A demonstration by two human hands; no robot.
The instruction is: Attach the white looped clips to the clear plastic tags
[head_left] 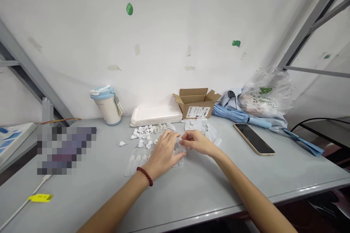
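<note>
My left hand [164,153], with a dark red bead bracelet [145,175] at the wrist, curls its fingers and thumb around a small translucent plastic piece [179,147]. Pinched fingers of my right hand [197,142] meet the upper end of that same piece. Beneath and left of my left hand, a row of flat translucent plastic vials [133,163] lies on the table, thin loops at their tops. Small white caps [140,142] are heaped behind them, one white cap [122,143] apart at the left. More translucent pieces [210,131] lie behind my right hand.
An open cardboard box [195,111] and a stack of white trays [155,114] stand by the wall. A lidded cup [107,107] is at left, near a blurred-out object [65,151] and cable [24,204]. At right lie a phone [253,139], blue umbrella [232,114] and plastic bag [269,93].
</note>
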